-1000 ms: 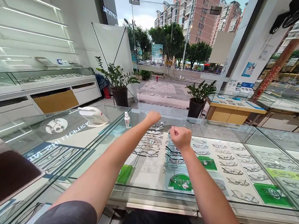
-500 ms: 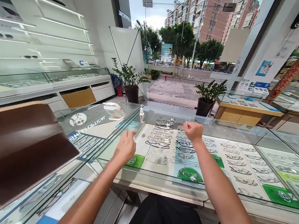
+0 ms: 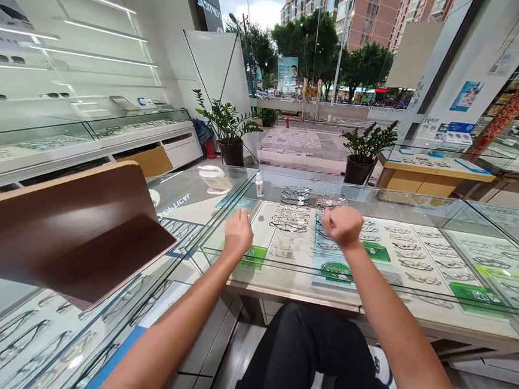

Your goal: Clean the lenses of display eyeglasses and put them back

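Note:
My left hand is above the left part of the glass display case, its fingers drawn together and pointing forward. A small pale spot shows by its fingertips, too small to name. To the right, my right hand is a closed fist over the rows of eyeglasses; what its fingers hold, if anything, is hidden. Between the two hands, eyeglasses are lined up in a column. A white spray bottle stands upright beyond my left hand. A green sign sits below my right hand.
A brown panel with a pale edge juts in at the left. Past the bottle stands a white rounded device. Potted plants flank the glass front. At the right is a wooden display counter. My legs are under the case.
The view has tipped down and shifted, showing more of my legs. My left hand appears slightly farther right and its fingers look more drawn together. My right hand remains a fist.

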Tool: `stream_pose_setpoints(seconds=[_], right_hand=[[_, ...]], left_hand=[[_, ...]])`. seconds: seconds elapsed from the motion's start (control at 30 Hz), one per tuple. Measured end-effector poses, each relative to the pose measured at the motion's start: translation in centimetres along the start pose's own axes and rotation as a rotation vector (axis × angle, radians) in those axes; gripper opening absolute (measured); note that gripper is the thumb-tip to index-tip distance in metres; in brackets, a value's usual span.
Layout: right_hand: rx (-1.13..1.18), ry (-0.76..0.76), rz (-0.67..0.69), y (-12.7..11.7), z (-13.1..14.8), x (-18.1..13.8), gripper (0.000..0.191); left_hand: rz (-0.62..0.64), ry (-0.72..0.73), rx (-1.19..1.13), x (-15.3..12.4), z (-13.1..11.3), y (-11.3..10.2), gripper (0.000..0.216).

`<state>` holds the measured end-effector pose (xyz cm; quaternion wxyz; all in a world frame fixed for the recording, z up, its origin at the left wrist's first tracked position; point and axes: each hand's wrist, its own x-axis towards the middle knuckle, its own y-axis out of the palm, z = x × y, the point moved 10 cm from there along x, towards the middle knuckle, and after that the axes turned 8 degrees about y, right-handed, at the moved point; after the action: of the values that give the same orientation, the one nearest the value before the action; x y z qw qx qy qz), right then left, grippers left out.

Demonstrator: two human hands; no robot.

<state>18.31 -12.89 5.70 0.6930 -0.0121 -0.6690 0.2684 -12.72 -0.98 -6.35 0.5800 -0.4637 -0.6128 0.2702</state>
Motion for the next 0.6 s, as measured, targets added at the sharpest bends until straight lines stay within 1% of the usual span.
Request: stream_pose_setpoints(seconds=[0.03,0.1,0.13,0.17,0.2,0.23,0.27,0.3,0.33,0.37,0.43,0.47,0.53,0.6], right_hand=[[0.042,-0.033,-0.006,-1.5,2.2,-2.3,0.047],[0.170,-0.053,0.055,-3.7,5.9,-8.3,0.045],[0.251,0.002,0.106,-4.3,6.8,-11.6,0.044],[0.339,0.118,0.172,-4.3,6.9,-15.0,0.044],[0.434,0.311,0.246,-3.7,6.0,-18.6,0.045],[0.531,0.591,0.286,-2.9,4.0,-22.6,0.048],[0.627,0.943,0.309,-1.7,1.6,-27.4,0.049],[0.734,1.351,0.303,-0.5,-0.4,-32.9,0.048],[0.828,1.758,0.247,0.5,-1.4,-38.3,0.045],[0.845,1.906,0.243,1.2,-1.8,-41.1,0.042],[0.900,2.078,0.260,2.8,-2.5,-44.4,0.050],[0.927,2.130,0.265,3.5,-2.7,-45.3,0.054],[0.966,2.210,0.251,4.7,-3.0,-46.7,0.059],[0.984,2.248,0.208,5.5,-3.1,-47.6,0.060]], left_hand=[[-0.017,-0.020,0.024,0.0,0.1,-0.1,0.055],[-0.064,-0.056,0.059,-0.2,0.1,-0.2,0.068],[-0.084,-0.067,0.066,-0.2,0.2,-0.3,0.074],[-0.099,-0.074,0.065,-0.2,0.2,-0.2,0.079],[-0.108,-0.076,0.057,-0.3,0.2,-0.1,0.083],[-0.112,-0.074,0.045,-0.2,0.2,0.1,0.084],[-0.113,-0.071,0.033,-0.2,0.2,0.2,0.086],[-0.113,-0.066,0.023,-0.2,0.2,0.4,0.086],[-0.113,-0.065,0.017,-0.2,0.2,0.5,0.086],[-0.111,-0.066,0.013,-0.2,0.2,0.6,0.087],[-0.107,-0.071,0.007,-0.1,0.3,0.7,0.087],[-0.105,-0.075,0.002,-0.1,0.3,0.7,0.087],[-0.099,-0.086,-0.008,-0.1,0.4,0.7,0.088],[-0.086,-0.095,-0.008,0.0,0.5,0.8,0.087]])
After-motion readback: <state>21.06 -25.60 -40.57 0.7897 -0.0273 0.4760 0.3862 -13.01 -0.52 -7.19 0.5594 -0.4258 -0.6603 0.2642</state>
